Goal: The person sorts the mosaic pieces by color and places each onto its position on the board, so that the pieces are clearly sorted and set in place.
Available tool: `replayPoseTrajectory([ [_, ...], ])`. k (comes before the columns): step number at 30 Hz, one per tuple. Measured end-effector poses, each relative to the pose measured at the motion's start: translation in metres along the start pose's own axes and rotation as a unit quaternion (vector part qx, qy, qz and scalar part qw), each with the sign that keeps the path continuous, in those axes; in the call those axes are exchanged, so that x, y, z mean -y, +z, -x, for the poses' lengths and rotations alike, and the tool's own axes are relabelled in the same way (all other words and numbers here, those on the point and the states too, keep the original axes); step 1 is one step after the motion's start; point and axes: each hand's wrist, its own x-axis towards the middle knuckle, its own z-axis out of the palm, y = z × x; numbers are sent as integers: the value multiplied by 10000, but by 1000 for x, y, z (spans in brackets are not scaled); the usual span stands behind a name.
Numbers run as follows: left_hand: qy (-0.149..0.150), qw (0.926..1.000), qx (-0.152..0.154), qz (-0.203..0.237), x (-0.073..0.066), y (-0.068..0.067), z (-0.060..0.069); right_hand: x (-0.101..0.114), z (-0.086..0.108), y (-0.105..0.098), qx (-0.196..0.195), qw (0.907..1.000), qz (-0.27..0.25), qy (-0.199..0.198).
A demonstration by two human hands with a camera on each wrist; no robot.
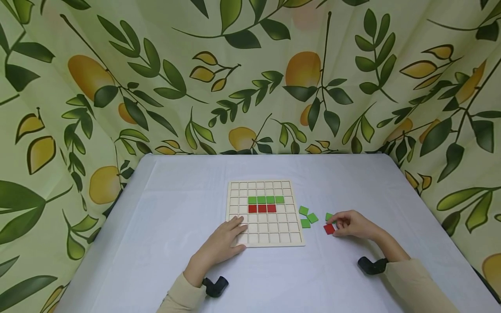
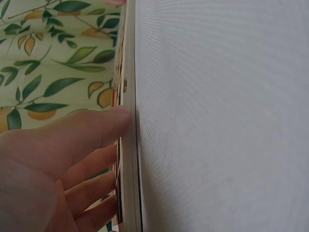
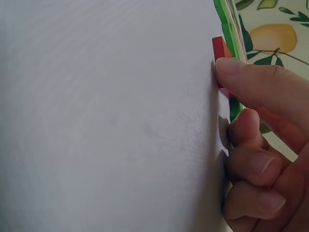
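A pale wooden grid board lies flat on the table, holding a row of several green tiles and, below it, three red tiles. My left hand rests on its near left corner, fingers spread over the cells. In the left wrist view the thumb presses the board's edge. Right of the board, my right hand pinches a loose red tile between thumb and index finger. A green tile lies partly hidden behind that index finger.
Three loose green tiles lie between the board and my right hand. A white cloth covers the table. Behind and beside it hangs a leaf-and-fruit patterned curtain. Black wrist devices sit at both sleeves.
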Motion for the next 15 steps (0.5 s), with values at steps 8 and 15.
replayPoseTrajectory([
  [8,-41,10000,40,36,-1,-1,1,2,0,0,-87,9994,227,-246],
  [15,-73,10000,62,-2,0,0,0,5,-1,1,-215,9983,427,-339],
])
